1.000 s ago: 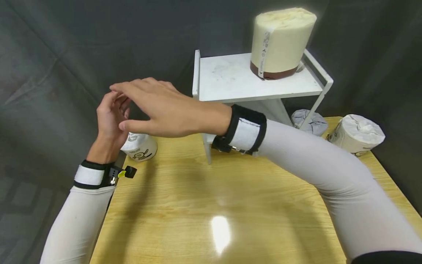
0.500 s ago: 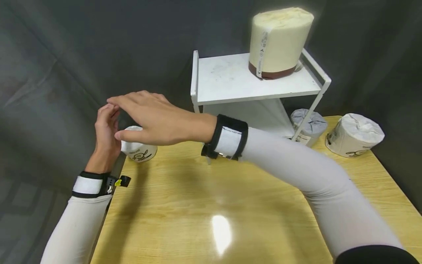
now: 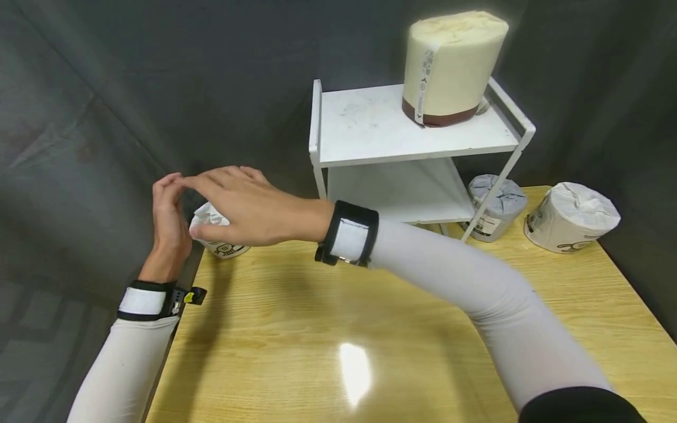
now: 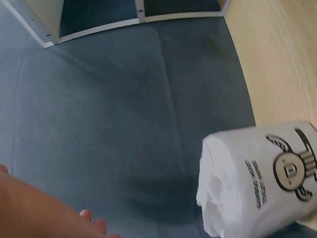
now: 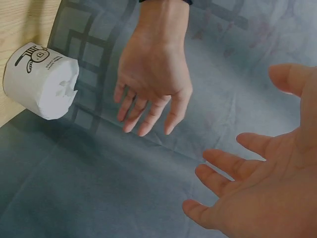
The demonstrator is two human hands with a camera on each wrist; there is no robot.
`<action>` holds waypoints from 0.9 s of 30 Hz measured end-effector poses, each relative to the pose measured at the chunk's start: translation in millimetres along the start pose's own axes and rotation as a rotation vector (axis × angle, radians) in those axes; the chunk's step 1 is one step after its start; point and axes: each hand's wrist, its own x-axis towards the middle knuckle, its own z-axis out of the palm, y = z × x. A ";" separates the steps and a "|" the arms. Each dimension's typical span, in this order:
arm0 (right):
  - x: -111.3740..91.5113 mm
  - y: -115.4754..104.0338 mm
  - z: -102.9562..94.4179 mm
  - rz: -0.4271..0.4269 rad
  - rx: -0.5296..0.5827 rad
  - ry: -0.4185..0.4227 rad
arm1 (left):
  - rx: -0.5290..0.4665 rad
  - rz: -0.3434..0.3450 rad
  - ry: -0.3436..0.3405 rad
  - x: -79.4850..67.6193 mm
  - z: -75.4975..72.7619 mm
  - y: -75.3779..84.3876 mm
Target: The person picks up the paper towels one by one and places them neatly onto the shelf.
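Both hands hover over the table's left end with relaxed, spread fingers and nothing in them. In the head view my left hand (image 3: 171, 220) is raised at the left edge, its palm turned inward. My right hand (image 3: 251, 208) reaches across from the right, its fingertips overlapping those of the left in that view. Between and below them stands a paper-wrapped toilet roll (image 3: 211, 215), partly hidden by the right hand. The left wrist view shows this white roll (image 4: 262, 178) with its cartoon print. From the right wrist, the roll (image 5: 39, 79) appears apart from both hands.
A white two-tier shelf rack (image 3: 365, 126) stands at the back, bearing a large cream-wrapped roll (image 3: 449, 70) on top. Two more wrapped rolls, one grey (image 3: 494, 205) and one white (image 3: 571, 217), stand right of it on the wooden table (image 3: 296, 352). Dark cloth (image 3: 238, 76) hangs behind.
Both hands have come down toward the white toilet roll at the left, and the right forearm has shifted left and down. The rolls and rack stay where they were.
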 end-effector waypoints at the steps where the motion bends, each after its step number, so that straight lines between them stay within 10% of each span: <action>1: 0.4 0.4 1.5 0.004 -0.002 0.001 | 0.012 0.004 0.002 -0.2 -1.1 -0.8; 10: 3.8 9.5 18.8 0.062 -0.008 0.004 | 0.114 -0.024 -0.031 3.0 -15.9 -15.9; 14: 4.0 14.5 31.8 0.067 -0.016 -0.011 | 0.390 -0.023 -0.116 3.4 -25.8 -25.6; 19: 2.9 19.1 43.9 0.052 -0.030 -0.012 | 0.775 0.156 -0.220 8.4 -34.5 -41.8; 27: -0.5 23.2 57.7 0.041 -0.006 -0.009 | 1.012 0.241 -0.361 15.4 -39.8 -63.4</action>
